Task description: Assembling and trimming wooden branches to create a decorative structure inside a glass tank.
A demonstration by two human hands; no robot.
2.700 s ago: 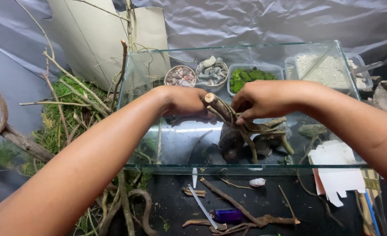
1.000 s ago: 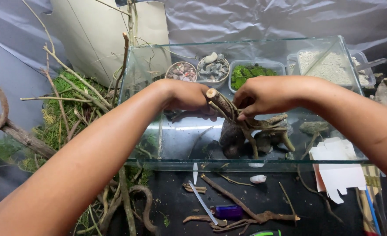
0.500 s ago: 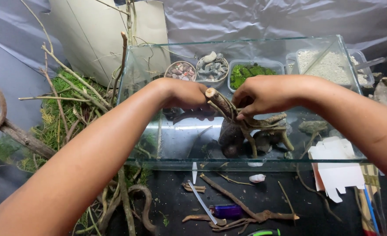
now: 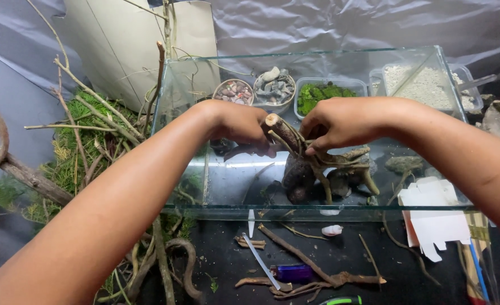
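Glass tank (image 4: pixel 204 186) sits mid counter (image 4: pixel 227 254), open top, w/ both arms reaching in over the front wall. Left of it, a heap of bare branches (image 4: pixel 18 169) and green moss (image 4: pixel 63 164) crowds the tank's side; a pale board (image 4: pixel 131 51) leans behind. Behind the tank, seen thru the glass: tub of white gravel (image 4: pixel 425 85), tub of green moss (image 4: pixel 323 96), bowl of grey stones (image 4: pixel 273 87), bowl of small mixed pebbles (image 4: pixel 233 91).

Inside the tank, driftwood piece (image 4: pixel 312 169) stands on the bottom, roots splayed to the right, cut top end up betw. the two hands. Left hand (image 4: pixel 241 127) curls fingers round the upper stub from the left; right hand (image 4: pixel 334 127) grips the twig part just beside it, thumb down on the wood. Hands nearly touching.

Front of tank on counter: white folded card (image 4: pixel 431 214) at right, loose twigs (image 4: pixel 301 257), purple lighter (image 4: pixel 294 273), thin white tool (image 4: pixel 259 260), small pale shell (image 4: pixel 332 230).
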